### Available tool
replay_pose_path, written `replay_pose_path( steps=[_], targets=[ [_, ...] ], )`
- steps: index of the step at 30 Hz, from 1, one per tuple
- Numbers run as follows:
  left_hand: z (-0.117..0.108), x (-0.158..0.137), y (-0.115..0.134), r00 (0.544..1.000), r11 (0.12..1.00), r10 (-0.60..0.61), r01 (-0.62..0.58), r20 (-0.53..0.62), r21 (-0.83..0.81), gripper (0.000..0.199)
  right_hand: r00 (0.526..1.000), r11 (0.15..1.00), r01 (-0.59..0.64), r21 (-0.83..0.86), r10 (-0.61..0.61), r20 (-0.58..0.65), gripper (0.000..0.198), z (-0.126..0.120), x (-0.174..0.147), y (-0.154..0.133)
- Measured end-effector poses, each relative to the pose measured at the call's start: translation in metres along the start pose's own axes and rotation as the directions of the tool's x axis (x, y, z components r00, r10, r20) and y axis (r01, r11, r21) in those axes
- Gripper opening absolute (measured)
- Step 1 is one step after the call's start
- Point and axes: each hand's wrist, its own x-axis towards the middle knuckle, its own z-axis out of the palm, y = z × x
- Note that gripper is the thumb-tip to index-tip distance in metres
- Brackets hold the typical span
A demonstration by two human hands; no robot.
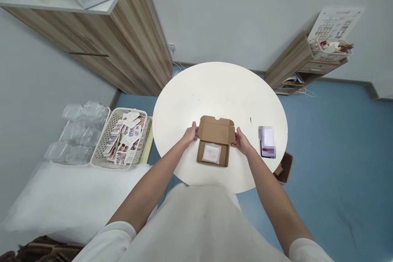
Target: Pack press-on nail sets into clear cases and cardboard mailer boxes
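A small brown cardboard box [227,159] lies on the round white table with its lid raised and tilted back. Inside it rests a flat whitish-pink packet [211,153], its contents too faint to name. My left hand [190,133] grips the lid's left side flap, thumb pointing up and fingers behind the edge. On the opposite side, my right hand [242,142] holds the right flap between thumb and fingers. Some fingertips are hidden by the cardboard.
A phone [267,142], partly blurred, lies on the table [215,82] at right. Left are a white basket of printed cards [97,156] and clear plastic boxes [73,147]. A brown carton [287,168] stands on the floor. Wooden cabinets [138,41] stand behind.
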Motion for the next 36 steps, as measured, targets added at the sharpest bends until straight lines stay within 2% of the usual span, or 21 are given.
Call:
replay_pose_path(
  steps=[6,9,13,17,20,22,24,27,30,32,36],
  targets=[
    [0.005,-0.011,0.01,0.991,0.994,0.112,-0.112,0.072,-0.01,0.072,0.984,0.975,0.173,-0.141,-0.178,-0.022,0.046,0.013,-0.007,-0.016],
    [0.001,-0.022,0.007,0.98,0.987,0.151,-0.142,0.129,-0.071,0.072,0.966,0.951,0.249,-0.183,-0.258,-0.029,0.053,0.016,-0.021,-0.013],
    [-0.004,-0.042,-0.006,0.959,0.977,0.191,-0.164,0.21,-0.138,0.07,0.961,0.932,0.257,-0.257,-0.274,-0.032,0.069,0.016,-0.044,0.005],
    [-0.007,-0.061,-0.022,0.933,0.974,0.217,-0.186,0.287,-0.129,0.068,0.964,0.905,0.257,-0.339,-0.266,0.022,0.075,0.017,-0.067,0.023],
    [-0.007,-0.071,-0.032,0.93,0.977,0.213,-0.211,0.3,-0.04,0.069,0.964,0.887,0.257,-0.384,-0.264,0.035,0.073,0.02,-0.082,0.037],
    [-0.005,-0.077,-0.04,0.933,0.961,0.239,-0.267,0.27,0.073,0.067,0.967,0.859,0.24,-0.452,-0.255,0.028,0.069,0.023,-0.09,0.048],
    [-0.003,-0.083,-0.049,0.925,0.904,0.312,-0.36,0.218,0.231,0.062,0.963,0.806,0.224,-0.549,-0.268,-0.001,0.064,0.027,-0.096,0.058],
    [-0.001,-0.091,-0.063,0.882,0.759,0.441,-0.466,0.168,0.455,0.053,0.93,0.691,0.239,-0.682,-0.364,-0.043,0.057,0.034,-0.102,0.073],
    [0.0,-0.096,-0.074,0.853,0.636,0.498,-0.483,0.158,0.602,0.049,0.9,0.583,0.243,-0.775,-0.433,-0.044,0.052,0.041,-0.103,0.086],
    [0.002,-0.097,-0.079,0.847,0.571,0.503,-0.475,0.172,0.669,0.047,0.894,0.526,0.202,-0.826,-0.444,-0.064,0.049,0.044,-0.102,0.092],
    [0.005,-0.097,-0.086,0.866,0.53,0.471,-0.43,0.169,0.731,0.042,0.898,0.462,0.105,-0.881,-0.425,-0.117,0.047,0.049,-0.098,0.102]
  ],
)
